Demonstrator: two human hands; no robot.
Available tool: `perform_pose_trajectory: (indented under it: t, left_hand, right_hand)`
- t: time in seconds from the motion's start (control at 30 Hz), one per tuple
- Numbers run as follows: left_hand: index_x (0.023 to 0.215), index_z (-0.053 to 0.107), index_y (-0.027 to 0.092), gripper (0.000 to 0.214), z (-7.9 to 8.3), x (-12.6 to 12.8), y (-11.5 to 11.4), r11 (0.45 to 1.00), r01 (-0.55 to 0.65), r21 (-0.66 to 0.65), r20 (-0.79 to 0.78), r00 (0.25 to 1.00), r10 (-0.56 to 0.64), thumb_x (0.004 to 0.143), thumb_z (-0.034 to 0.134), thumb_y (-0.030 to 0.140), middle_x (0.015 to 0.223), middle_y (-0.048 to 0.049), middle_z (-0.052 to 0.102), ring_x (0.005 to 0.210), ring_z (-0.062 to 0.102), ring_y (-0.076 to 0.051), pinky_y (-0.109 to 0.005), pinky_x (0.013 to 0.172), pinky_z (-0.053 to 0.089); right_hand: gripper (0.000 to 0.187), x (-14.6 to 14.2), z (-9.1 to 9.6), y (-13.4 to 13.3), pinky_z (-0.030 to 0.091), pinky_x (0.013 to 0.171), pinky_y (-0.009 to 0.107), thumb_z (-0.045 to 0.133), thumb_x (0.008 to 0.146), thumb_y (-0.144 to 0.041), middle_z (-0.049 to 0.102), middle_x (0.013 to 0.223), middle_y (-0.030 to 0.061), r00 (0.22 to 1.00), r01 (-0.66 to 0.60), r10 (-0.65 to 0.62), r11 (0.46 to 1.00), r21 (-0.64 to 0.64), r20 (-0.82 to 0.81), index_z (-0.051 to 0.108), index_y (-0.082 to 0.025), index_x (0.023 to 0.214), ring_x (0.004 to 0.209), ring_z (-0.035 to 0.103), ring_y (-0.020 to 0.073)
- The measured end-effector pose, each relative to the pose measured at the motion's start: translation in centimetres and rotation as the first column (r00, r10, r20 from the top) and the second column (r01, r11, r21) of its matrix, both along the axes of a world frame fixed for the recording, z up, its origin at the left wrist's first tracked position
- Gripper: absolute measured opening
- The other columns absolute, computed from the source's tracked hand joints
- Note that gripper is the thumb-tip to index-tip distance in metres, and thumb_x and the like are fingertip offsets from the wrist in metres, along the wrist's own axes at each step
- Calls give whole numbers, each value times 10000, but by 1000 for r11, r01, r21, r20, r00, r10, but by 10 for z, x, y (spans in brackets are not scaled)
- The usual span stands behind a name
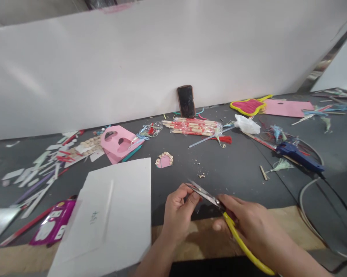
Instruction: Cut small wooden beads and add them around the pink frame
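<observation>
My right hand [245,219] grips a pair of scissors [206,195] with yellow handles, their blades pointing up and left. My left hand [180,209] is closed in a pinch right by the blades; whatever sits between thumb and finger is too small to make out. Just beyond the blade tips lie several tiny beige bits [201,176] on the dark table. Farther left rests a small pink piece [164,161] with beige bits stuck around its curved edge.
At left are a white board [118,207], a purple packet [54,221] and a pink cutout [119,142]. Wrapped sticks [193,126] lie below a phone [186,101] leaning on the white partition [150,57]. A blue glue gun [300,157] with its cable lies right.
</observation>
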State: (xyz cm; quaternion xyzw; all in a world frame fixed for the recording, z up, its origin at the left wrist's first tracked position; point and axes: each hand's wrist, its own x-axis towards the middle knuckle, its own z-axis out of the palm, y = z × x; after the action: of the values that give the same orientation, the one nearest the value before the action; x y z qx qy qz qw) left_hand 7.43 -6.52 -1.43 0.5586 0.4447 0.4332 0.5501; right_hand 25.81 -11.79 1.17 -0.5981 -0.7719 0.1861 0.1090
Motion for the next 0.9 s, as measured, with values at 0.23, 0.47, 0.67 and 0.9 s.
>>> perform_pose_trajectory:
  t: [0.23, 0.47, 0.67, 0.9]
  left_hand:
    - [765, 611, 170, 256, -6, -3, 0, 978, -206, -22, -22, 978, 206, 863, 550, 398, 661, 4, 587, 656, 546, -127, -219, 626, 425]
    - [798, 593, 202, 128, 1, -1, -4, 863, 19, 505, -320, 933, 166, 880, 497, 179, 962, -65, 676, 975, 532, -220, -370, 880, 409]
    - [786, 569, 213, 156, 0, 4, -6, 790, 334, 515, -628, 774, 82, 856, 479, 107, 1346, 17, 557, 1272, 317, -318, -530, 992, 255]
    - [816, 552, 204, 137, -6, 5, -5, 814, 324, 482, -671, 734, 105, 893, 454, 147, 1355, -37, 541, 1272, 327, -322, -558, 963, 276]
  right_hand:
    - [494, 7, -5, 20, 511, 615, 367, 617, 771, -545, 677, 964, 94, 923, 97, -175, 967, 234, 342, 564, -199, 1120, 859, 648, 286]
    - [428, 9, -13, 20, 506, 670, 349, 608, 821, -407, 664, 971, 81, 903, 80, -190, 956, 283, 386, 547, -181, 1179, 880, 632, 258]
    - [455, 9, -16, 15, 493, 649, 334, 612, 773, -224, 642, 943, 60, 880, 9, -176, 935, 356, 441, 528, -187, 1219, 848, 613, 243]
    - [415, 8, -12, 14, 488, 640, 336, 568, 804, -245, 648, 943, 67, 866, 30, -213, 926, 377, 453, 531, -188, 1213, 844, 617, 247]
